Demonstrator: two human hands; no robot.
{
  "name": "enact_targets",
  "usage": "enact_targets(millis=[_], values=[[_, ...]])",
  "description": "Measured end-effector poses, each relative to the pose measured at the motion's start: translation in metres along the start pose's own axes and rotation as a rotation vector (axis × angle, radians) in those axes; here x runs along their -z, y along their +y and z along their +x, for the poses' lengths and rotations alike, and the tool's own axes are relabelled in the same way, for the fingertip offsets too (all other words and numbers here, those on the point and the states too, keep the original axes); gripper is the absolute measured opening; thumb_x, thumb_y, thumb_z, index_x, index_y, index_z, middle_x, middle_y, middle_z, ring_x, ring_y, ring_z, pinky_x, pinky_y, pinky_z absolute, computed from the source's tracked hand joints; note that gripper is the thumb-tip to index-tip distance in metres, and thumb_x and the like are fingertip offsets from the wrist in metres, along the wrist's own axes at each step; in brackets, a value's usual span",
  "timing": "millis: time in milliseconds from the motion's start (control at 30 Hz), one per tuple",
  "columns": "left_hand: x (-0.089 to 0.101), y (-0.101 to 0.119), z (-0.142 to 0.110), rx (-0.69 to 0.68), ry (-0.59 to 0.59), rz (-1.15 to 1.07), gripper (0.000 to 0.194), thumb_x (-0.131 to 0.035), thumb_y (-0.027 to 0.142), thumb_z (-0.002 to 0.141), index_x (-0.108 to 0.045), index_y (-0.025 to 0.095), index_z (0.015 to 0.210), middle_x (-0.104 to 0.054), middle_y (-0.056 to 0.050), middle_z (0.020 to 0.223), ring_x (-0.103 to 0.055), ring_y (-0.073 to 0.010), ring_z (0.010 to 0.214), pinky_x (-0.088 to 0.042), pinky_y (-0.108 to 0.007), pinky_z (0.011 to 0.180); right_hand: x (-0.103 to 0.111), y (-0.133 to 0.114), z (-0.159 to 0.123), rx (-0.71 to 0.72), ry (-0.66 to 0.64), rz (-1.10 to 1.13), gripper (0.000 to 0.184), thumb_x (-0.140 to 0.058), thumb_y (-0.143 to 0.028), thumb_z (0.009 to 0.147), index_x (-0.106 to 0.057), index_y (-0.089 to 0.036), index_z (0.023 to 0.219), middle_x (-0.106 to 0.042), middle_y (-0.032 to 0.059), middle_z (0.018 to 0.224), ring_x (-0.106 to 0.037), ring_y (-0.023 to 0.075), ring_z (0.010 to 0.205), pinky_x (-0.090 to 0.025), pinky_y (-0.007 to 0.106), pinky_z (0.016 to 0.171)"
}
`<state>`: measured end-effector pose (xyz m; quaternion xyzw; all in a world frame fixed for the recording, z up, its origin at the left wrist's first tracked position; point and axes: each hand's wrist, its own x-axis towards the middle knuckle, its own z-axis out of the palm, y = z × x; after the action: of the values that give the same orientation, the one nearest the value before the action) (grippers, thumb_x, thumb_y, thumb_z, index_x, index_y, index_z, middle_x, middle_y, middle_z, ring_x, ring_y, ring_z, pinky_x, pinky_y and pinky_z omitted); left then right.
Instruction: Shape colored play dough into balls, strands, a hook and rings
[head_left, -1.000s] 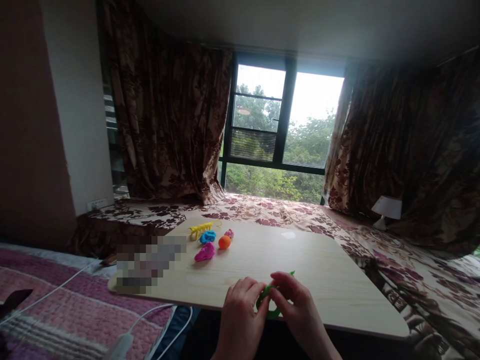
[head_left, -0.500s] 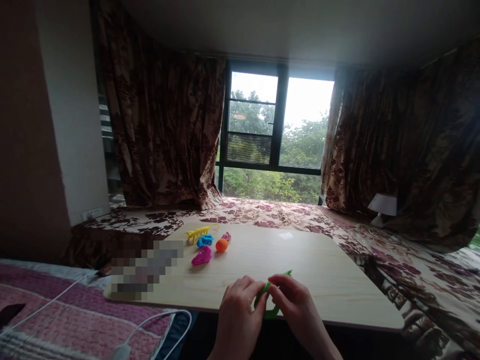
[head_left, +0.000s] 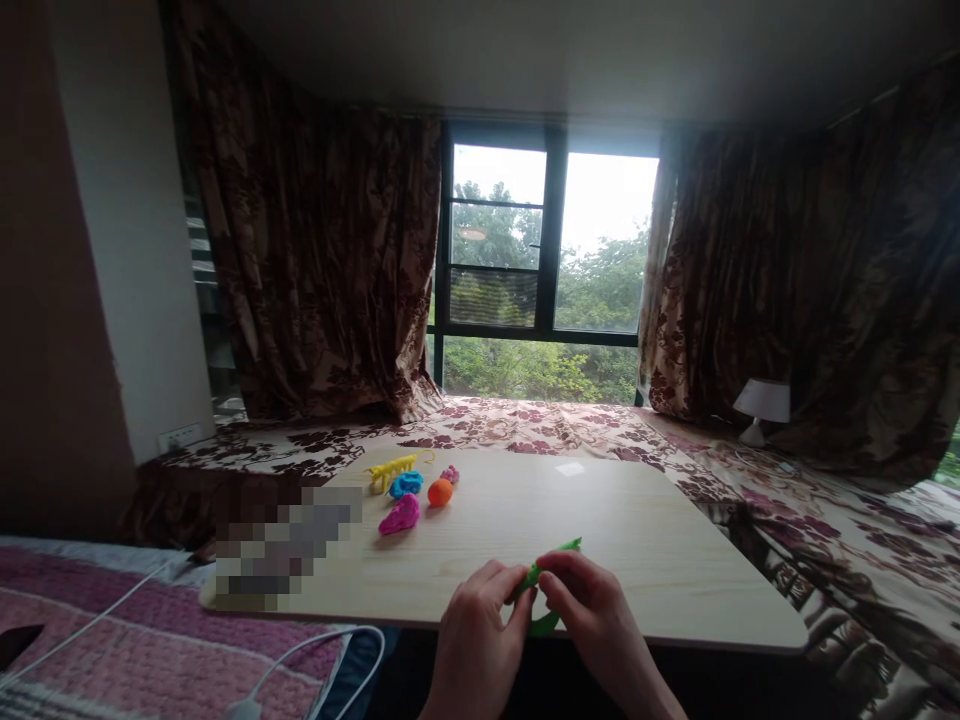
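Pinches a green piece (head_left: 545,625) in the grip of left hand (head_left: 478,618) and right hand (head_left: 589,603) at the near edge of the table (head_left: 645,545), well apart from an orange ball (head_left: 440,492).

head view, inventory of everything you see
Green piece: 1, green, in both hands
Yellow figure: 1, yellow, table's far left
Blue lump: 1, blue, beside yellow figure
Magenta lump: 1, magenta, before blue lump
Orange ball: 1, orange, beside blue lump
Pink lump: 1, pink, behind ball
Pixelated patch: 1, greyish, table's left
Table: 1, pale, foreground
Window: 1, dark frame, back
Curtains: 2, brown floral, flanking window
Lamp: 1, white, right
Cloth: 1, floral cream, behind table
Bedding: 1, pinkish, lower left
Cables: count unclear, white, lower left
Left hand: 1, on green piece
Right hand: 1, likewise
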<state>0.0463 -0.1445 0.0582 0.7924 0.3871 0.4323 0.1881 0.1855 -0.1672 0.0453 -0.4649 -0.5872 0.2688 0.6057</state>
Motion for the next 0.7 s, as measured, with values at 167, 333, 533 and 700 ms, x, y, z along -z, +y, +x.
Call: enact_targets(millis=[167, 333, 533, 700], values=[[0.001, -0.009, 0.005, 0.119, -0.019, -0.326, 0.024, -0.05, 0.032, 0.078, -0.065, 0.023, 0.093, -0.064, -0.004, 0.087, -0.057, -0.0187, 0.083, -0.042, -0.026, 0.075, -0.004, 0.002, 0.003, 0.002, 0.015, 0.015, 0.02, -0.056, -0.033, 0.078, -0.06, -0.017, 0.089, -0.063, 0.005, 0.077, -0.059, 0.0175, 0.069, -0.047, 0.027, 0.061], [0.009, -0.009, 0.009, 0.306, -0.185, -0.581, 0.033, -0.047, 0.041, 0.079, -0.066, 0.017, 0.092, -0.063, -0.003, 0.074, -0.056, -0.0179, 0.074, -0.043, -0.027, 0.069, 0.0, -0.005, 0.003, 0.016, 0.046, 0.027, 0.017, -0.055, -0.031, 0.079, -0.06, -0.018, 0.089, -0.063, 0.0043, 0.08, -0.058, 0.0173, 0.073, -0.046, 0.029, 0.067], [0.005, 0.0, 0.009, 0.441, -0.156, -0.753, 0.029, -0.052, 0.041, 0.075, -0.065, 0.016, 0.08, -0.059, -0.001, 0.069, -0.054, -0.0147, 0.07, -0.042, -0.025, 0.067, 0.006, -0.008, 0.003, 0.001, 0.01, 0.044, 0.021, -0.055, -0.03, 0.08, -0.059, -0.02, 0.097, -0.063, 0.0037, 0.086, -0.058, 0.0174, 0.078, -0.047, 0.029, 0.069], [0.003, 0.001, 0.008, 0.457, -0.179, -0.811, 0.03, -0.053, 0.043, 0.074, -0.063, 0.014, 0.074, -0.056, -0.001, 0.066, -0.05, -0.0121, 0.063, -0.04, -0.023, 0.06, 0.003, -0.007, 0.003, 0.049, -0.031, 0.033, 0.014, -0.055, -0.027, 0.079, -0.062, -0.018, 0.086, -0.061, 0.0028, 0.08, -0.058, 0.0162, 0.075, -0.047, 0.028, 0.067]])
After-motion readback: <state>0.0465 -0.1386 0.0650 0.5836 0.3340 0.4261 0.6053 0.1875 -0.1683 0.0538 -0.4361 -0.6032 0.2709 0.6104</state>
